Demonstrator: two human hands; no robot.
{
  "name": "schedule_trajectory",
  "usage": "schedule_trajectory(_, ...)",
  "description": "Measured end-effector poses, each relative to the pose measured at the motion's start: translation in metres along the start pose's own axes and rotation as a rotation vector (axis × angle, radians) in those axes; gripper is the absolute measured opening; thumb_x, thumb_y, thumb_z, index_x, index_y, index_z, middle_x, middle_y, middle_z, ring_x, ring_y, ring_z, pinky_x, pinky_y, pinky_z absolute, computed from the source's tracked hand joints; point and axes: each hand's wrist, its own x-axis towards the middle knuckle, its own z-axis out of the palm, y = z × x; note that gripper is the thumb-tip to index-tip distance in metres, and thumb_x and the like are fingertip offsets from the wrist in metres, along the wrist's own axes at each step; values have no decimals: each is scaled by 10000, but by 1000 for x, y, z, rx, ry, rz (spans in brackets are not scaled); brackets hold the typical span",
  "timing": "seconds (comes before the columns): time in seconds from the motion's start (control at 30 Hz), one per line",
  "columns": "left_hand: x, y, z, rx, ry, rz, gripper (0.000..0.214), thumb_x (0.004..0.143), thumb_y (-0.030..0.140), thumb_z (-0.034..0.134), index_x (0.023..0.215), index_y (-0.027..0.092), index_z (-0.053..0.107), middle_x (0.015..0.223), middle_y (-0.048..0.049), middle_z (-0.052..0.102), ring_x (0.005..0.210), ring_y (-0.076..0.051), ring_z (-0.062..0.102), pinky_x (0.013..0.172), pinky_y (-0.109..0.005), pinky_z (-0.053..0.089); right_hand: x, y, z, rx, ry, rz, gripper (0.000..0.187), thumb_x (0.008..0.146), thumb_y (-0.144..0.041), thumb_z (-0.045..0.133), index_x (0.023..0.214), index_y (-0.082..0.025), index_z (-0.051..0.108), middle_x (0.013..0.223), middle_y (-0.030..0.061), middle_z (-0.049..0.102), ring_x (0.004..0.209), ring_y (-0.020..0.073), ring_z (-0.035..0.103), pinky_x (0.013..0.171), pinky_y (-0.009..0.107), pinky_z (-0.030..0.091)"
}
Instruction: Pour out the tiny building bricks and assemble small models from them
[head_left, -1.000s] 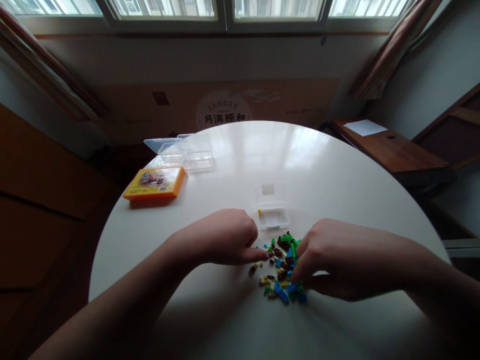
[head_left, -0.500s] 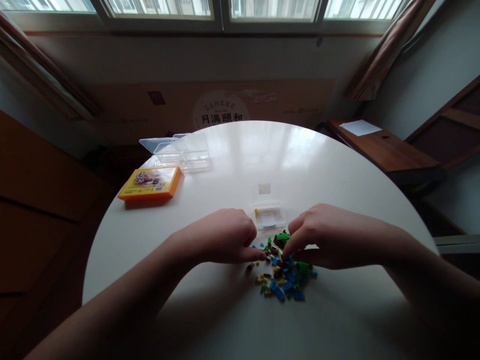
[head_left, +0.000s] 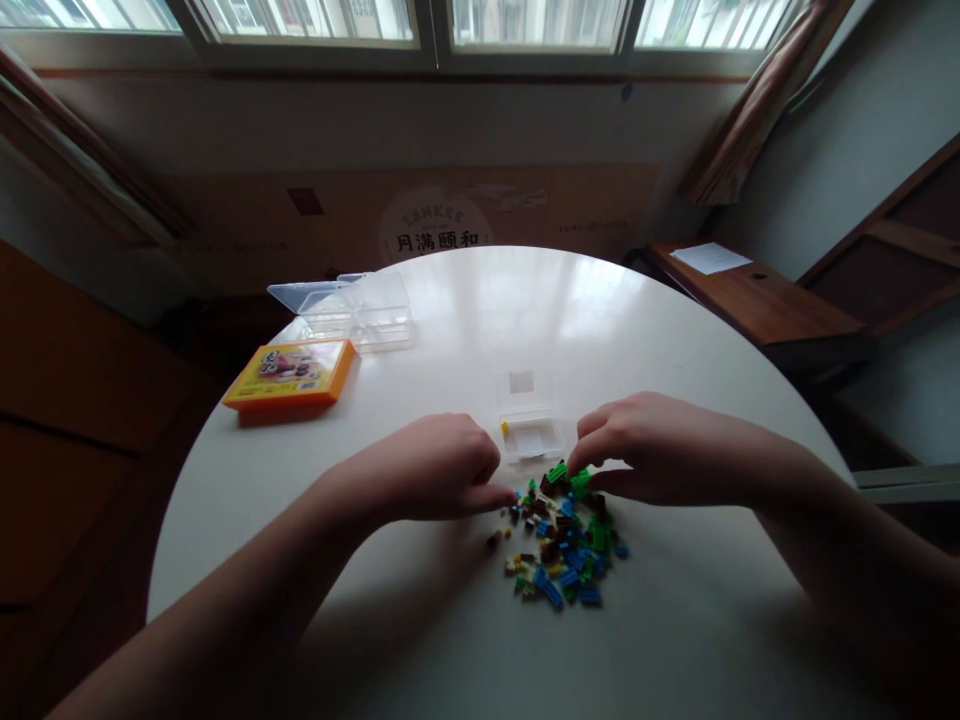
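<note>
Right hand: index finger and thumb stand apart, tips lowered to the far right edge of a pile of small building bricks. A green brick lies just left of the index fingertip; more green bricks show below the gap between finger and thumb. Contact with any single brick cannot be confirmed.

Left hand: fingers curled, thumb extended to the right, its tip at the pile's upper left edge. Whether thumb and fingers close on anything cannot be told.

The pile, loose and mixed in blue, green, brown, yellow and cream, lies between the two hands and spreads nearer the wearer than the fingertips. A dark brown piece sits apart, below the left thumb.

Just beyond the fingers, between the hands, a small clear plastic box stands open, lid laid back, with a yellow piece at its left side.

Farther off, left of and beyond the left fingers: an orange box with a printed yellow top; behind it, an open clear compartment case.

All rest on a white, round-edged bench.
</note>
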Motion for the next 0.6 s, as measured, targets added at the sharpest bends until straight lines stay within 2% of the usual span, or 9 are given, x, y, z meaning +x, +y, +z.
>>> schedule_trajectory(0.1,0,-3,-2,-13,-8,-28,381,855,441,618,576,183,591,528,19,507,458,-103,342,472,-265,264,-1,-9,1,-3,23,-43,161,877,-195,591,884,-278,729,798,-23,657,700,103,553,644,239,329)
schedule_trajectory(0.23,2,-6,0,-23,-15,-52,388,839,430,627,550,180,564,499,28,472,443,-95,307,459,-260,244,3,-27,9,24,-42,-200,219,900,-188,544,708,-217,646,767,-27,635,688,97,516,633,241,314)
schedule_trajectory(0.37,1,-8,0,-28,0,-53,407,843,446,618,546,178,544,496,28,463,447,-94,301,465,-260,234,7,-36,21,17,-83,-269,236,915,-212,535,698,-200,628,793,-18,658,714,110,530,658,248,334)
schedule_trajectory(0.47,-1,-14,-4,-29,30,-75,486,892,519,538,548,175,535,499,16,464,457,-101,307,476,-270,227,9,-36,27,-19,-74,-267,256,917,-221,530,682,-196,628,763,-13,655,691,116,520,649,256,331)
schedule_trajectory(0.6,-4,-25,-10,-10,129,-150,593,962,581,360,561,171,512,526,-5,486,492,-112,354,508,-279,232,9,-36,29,-38,-71,-261,255,905,-222,536,665,-196,617,738,-23,645,663,113,503,626,264,318)
